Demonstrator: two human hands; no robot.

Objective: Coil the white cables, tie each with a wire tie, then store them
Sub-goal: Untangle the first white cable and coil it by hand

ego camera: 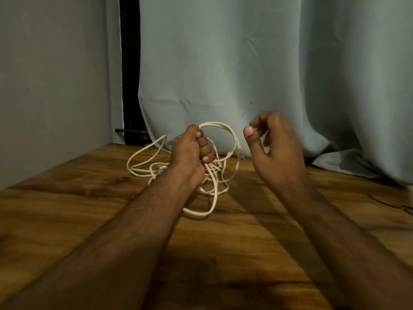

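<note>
Two bare hands work above a wooden table (89, 211). The left hand (190, 151) grips a raised loop of white cable (223, 128), fingers curled round its strands. A clear plug (241, 154) hangs at the loop's right side. The rest of the cable lies tangled on the table below; how many cables make up the tangle cannot be told. The right hand (277, 153) hovers just right of the loop, fingers loosely curled, holding nothing visible. One pale curtain (268, 63) hangs behind.

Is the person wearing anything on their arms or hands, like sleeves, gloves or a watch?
No. The left hand and right hand are bare, with no gloves or rings showing. Both forearms are bare too: no sleeves, watch or bracelet in view. The fingernails look short.
</note>
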